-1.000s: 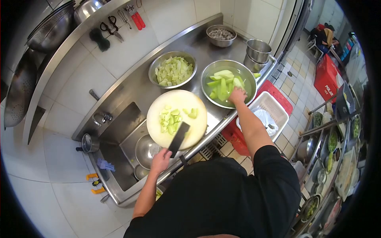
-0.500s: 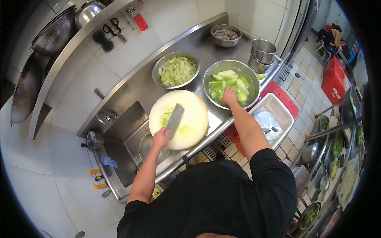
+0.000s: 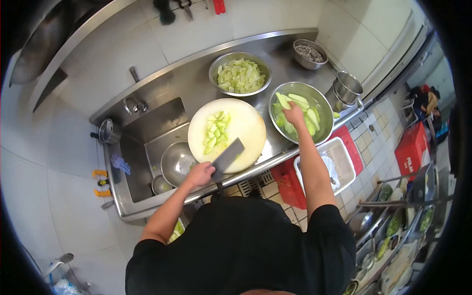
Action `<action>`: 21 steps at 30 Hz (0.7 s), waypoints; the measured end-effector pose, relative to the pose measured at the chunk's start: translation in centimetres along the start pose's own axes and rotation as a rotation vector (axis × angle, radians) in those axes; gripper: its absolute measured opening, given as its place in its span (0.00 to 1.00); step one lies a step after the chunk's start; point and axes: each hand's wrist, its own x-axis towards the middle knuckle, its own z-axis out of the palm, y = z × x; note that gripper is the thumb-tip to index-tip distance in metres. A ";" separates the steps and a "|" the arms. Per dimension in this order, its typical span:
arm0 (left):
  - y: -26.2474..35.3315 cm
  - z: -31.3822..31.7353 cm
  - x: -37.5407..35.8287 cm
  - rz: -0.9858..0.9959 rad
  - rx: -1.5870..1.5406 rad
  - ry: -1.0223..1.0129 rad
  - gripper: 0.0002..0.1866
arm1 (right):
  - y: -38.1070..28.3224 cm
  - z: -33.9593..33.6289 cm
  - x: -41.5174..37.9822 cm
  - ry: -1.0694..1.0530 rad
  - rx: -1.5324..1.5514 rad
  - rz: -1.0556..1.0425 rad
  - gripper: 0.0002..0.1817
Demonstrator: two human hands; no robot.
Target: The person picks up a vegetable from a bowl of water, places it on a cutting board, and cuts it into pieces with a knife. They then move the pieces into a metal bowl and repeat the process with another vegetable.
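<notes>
My left hand (image 3: 201, 174) is closed around the handle of a cleaver (image 3: 228, 158). Its broad blade is tilted over the near side of a round, pale chopping board (image 3: 250, 130). Cut light-green vegetable pieces (image 3: 216, 132) are heaped on the board's left half. To the right, my right hand (image 3: 295, 115) reaches into a metal bowl (image 3: 326, 129) of water and long, peeled green wedges. Its fingers grip one vegetable wedge (image 3: 283, 101), which points up and left. Behind the board, another metal bowl (image 3: 215, 78) is full of thin green slices (image 3: 241, 76).
On the left is a sink (image 3: 129, 164) with a metal bowl (image 3: 177, 163) and a faucet (image 3: 135, 104). A bowl of greyish food (image 3: 309, 53) and metal pots (image 3: 348, 87) stand at the back right. Below the counter sits a white basket (image 3: 346, 167). Shelving (image 3: 393, 206) lines the right.
The cleaver has moved off the cut pieces toward the board's near edge. My right hand has come up with a wedge in its fingers. The camera view has shifted.
</notes>
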 end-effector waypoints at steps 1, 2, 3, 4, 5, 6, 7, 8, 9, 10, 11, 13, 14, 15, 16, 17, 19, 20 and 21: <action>-0.9 -0.9 0.4 -0.025 0.016 0.003 0.16 | -2.9 -1.1 -1.2 -0.046 0.011 -0.025 0.29; -1.8 -1.8 0.9 -0.050 0.033 0.004 0.16 | -5.3 -1.2 -2.4 -0.092 0.021 -0.049 0.27; -2.8 -2.3 1.4 -0.067 0.051 0.040 0.17 | -6.9 -0.6 -3.4 -0.111 0.019 -0.120 0.27; -2.9 -3.0 1.8 -0.083 0.071 0.075 0.17 | -8.2 0.3 -4.5 -0.131 0.019 -0.189 0.27; -2.9 -3.5 2.2 -0.109 0.078 0.082 0.17 | -9.4 1.1 -5.6 -0.151 0.020 -0.257 0.27; -1.7 -4.7 1.9 -0.136 0.087 0.087 0.17 | -9.8 2.7 -6.3 -0.161 0.009 -0.329 0.26; -0.9 -5.4 1.6 -0.165 0.096 0.088 0.17 | -9.7 4.8 -7.0 -0.173 -0.001 -0.400 0.26; -0.6 -5.4 1.5 -0.175 0.095 0.071 0.17 | -9.7 6.5 -8.0 -0.186 -0.010 -0.469 0.26; -0.3 -5.5 1.6 -0.182 0.095 0.056 0.16 | -10.5 7.3 -9.8 -0.191 -0.049 -0.472 0.25; -0.3 -5.6 1.8 -0.189 0.095 0.043 0.15 | -11.2 8.0 -11.6 -0.194 -0.088 -0.476 0.25; -0.6 -5.7 1.8 -0.150 0.095 0.021 0.15 | -10.7 9.5 -12.7 -0.155 -0.103 -0.521 0.24; -0.9 -5.8 1.8 -0.108 0.084 -0.016 0.15 | -10.4 11.1 -15.4 -0.096 -0.163 -0.525 0.23; -1.1 -5.8 1.8 -0.086 0.079 -0.037 0.15 | -10.0 11.8 -16.4 -0.059 -0.215 -0.534 0.23; -1.2 -5.5 2.3 -0.084 0.112 -0.094 0.16 | -9.7 12.1 -17.4 -0.067 -0.238 -0.544 0.22; -0.5 -5.7 1.7 -0.091 0.117 -0.115 0.16 | -9.6 12.3 -18.2 -0.073 -0.259 -0.552 0.22; 0.2 -6.1 1.0 -0.095 0.124 -0.139 0.17 | -9.4 12.5 -19.1 -0.077 -0.278 -0.556 0.22; 0.6 -6.0 0.7 -0.115 0.106 -0.167 0.20 | -10.8 12.0 -21.2 -0.047 -0.290 -0.567 0.23; 0.5 -6.0 0.8 -0.106 0.102 -0.176 0.20 | -11.2 11.9 -22.1 -0.032 -0.295 -0.571 0.23; 0.8 -6.5 0.7 -0.098 0.100 -0.185 0.21 | -11.3 12.3 -22.0 -0.069 -0.312 -0.494 0.23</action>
